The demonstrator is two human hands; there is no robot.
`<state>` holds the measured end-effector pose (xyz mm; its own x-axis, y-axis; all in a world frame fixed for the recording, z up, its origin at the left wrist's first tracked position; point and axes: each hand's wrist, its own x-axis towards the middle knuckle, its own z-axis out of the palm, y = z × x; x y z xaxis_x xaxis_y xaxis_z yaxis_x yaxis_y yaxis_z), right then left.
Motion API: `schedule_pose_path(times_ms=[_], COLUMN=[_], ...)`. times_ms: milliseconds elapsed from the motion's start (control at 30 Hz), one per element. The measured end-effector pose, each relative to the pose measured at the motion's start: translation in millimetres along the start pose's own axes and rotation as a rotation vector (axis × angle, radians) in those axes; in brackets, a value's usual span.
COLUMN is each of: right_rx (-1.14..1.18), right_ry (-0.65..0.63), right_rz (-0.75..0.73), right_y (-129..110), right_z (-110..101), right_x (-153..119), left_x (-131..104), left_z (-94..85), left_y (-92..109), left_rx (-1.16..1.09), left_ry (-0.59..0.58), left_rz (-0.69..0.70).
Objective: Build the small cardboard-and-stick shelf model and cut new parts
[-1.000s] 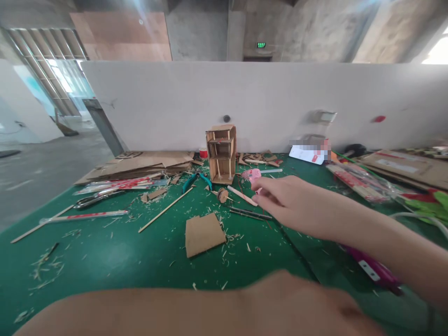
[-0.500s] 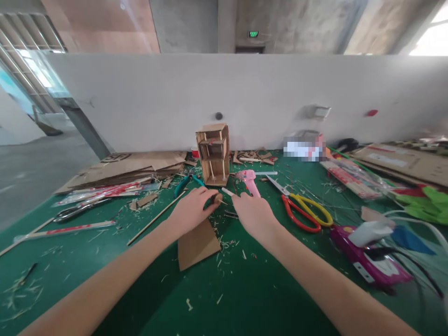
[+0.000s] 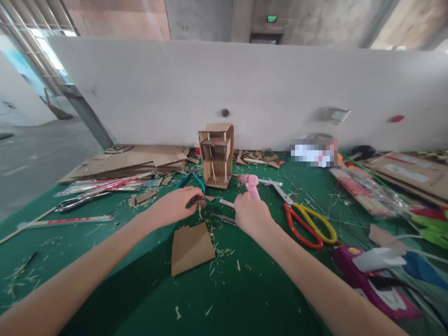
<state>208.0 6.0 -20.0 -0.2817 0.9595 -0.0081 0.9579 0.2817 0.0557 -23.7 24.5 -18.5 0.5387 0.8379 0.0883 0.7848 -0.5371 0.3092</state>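
My left hand (image 3: pixel 177 205) is closed in a pinch on a small round brown piece (image 3: pixel 200 202) with a thin pale stick (image 3: pixel 199 213) pointing down from it. To the right, my right hand (image 3: pixel 252 213) has its fingers closed around a short whitish rod (image 3: pixel 227 203), whose end sticks out to the left. A slim grey tool (image 3: pixel 224 218) lies below that rod, partly behind the hand. On the table in front of me rests a cut piece of cardboard (image 3: pixel 192 249). A small open-fronted cardboard shelf model (image 3: pixel 215 156) stands upright beyond both hands.
Teal-handled pliers (image 3: pixel 191 178) lie behind my left hand. A pink glue gun (image 3: pixel 251 184) sits just beyond my right hand. Scissors (image 3: pixel 308 219) and a purple power strip (image 3: pixel 376 282) are at right. Stacked cardboard (image 3: pixel 136 161) is at left; shavings litter the green table (image 3: pixel 147 298).
My left hand has moved left, away from my right hand, with the brown piece. Its stick now points downward, and more of the cut cardboard shows. The view has shifted slightly.
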Motion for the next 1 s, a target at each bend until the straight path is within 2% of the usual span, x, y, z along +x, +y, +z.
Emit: schedule_pose_path(times_ms=[100,200,367,467,533,633,733,833,933,1000], right_rx=[0.075,0.158,0.474,0.765,0.927,1.065,1.08,1.036,1.003,0.981], right_ry=[0.082,0.263,0.605,0.762,0.791,0.777,0.729,0.515,0.245,0.134], right_rz=[0.005,-0.013,-0.216,-0.157,-0.108,-0.13,-0.121,-0.143,-0.185,-0.183], right_y=[1.6,-0.3,-4.6,-4.8,-3.3,-0.1,0.2,-4.8,-11.8,-15.1], right_z=[-1.6,-9.6,-20.4,-11.4,-2.1,6.8,7.9,10.0,17.5,23.2], right_x=[-3.5,-14.0,-30.9,-36.1,-39.3,-44.9,-48.3,-47.7,-44.8,-42.6], left_x=[0.6,0.9,-3.3,-8.7,-11.6,-12.8,-9.7,-4.2,-0.9,-1.8], left_z=[4.0,3.9,0.7,0.0,0.1,1.2,3.8,7.7,9.4,7.9], left_y=[-5.0,-9.6,-10.1,-8.0,-7.3,-9.6,-19.0,-33.3,-43.5,-44.6], left_rx=[-0.022,-0.02,-0.045,-0.083,-0.1,-0.134,-0.12,-0.008,0.045,0.07], left_ry=[0.006,-0.015,-0.043,-0.057,-0.07,-0.068,-0.034,0.01,-0.007,-0.018], left_rz=[-0.012,-0.005,0.018,-0.018,-0.043,-0.048,0.015,0.076,0.112,0.124])
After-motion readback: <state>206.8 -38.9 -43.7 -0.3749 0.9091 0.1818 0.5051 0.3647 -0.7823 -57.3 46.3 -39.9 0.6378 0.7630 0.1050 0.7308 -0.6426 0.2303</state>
